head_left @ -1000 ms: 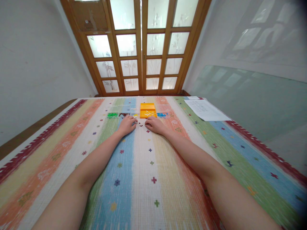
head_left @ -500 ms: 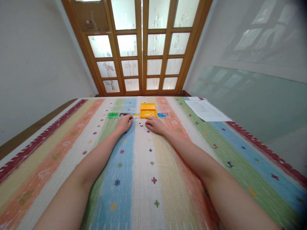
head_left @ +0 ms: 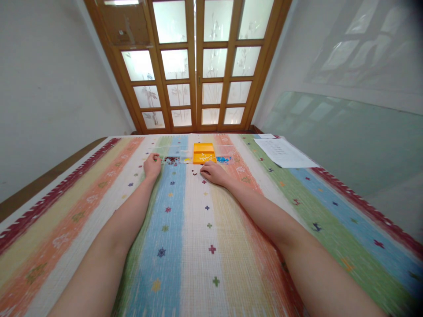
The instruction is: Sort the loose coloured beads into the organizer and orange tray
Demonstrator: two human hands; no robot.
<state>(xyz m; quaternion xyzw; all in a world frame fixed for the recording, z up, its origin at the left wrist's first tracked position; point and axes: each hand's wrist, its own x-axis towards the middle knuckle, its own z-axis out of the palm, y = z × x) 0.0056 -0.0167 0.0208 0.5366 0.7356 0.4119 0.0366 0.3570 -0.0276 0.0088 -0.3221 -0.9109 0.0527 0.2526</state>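
Note:
My left hand (head_left: 152, 166) is at the left clear box, its fingers curled over the small green pieces (head_left: 157, 160), which it mostly covers. Its fingertips look pinched, though whatever they might hold is too small to make out. My right hand (head_left: 214, 172) rests on the tablecloth just in front of the open orange-yellow box (head_left: 203, 147). Its fingers are bent together, and any piece within them is hidden. White pieces (head_left: 205, 157) lie in the orange-yellow box. Beside my right fingertips are a few tiny dark red-brown pieces (head_left: 194, 174) on the cloth.
Clear boxes hold dark red-brown pieces (head_left: 172, 160), yellow pieces (head_left: 187, 160) and blue pieces (head_left: 224, 159). White paper sheets (head_left: 282, 152) lie at the right on the striped tablecloth (head_left: 198, 229). A wooden glazed door (head_left: 194, 79) stands beyond the table.
My left hand has moved left from the dark red-brown pieces to the green ones, uncovering the dark pieces. My right hand stays in place.

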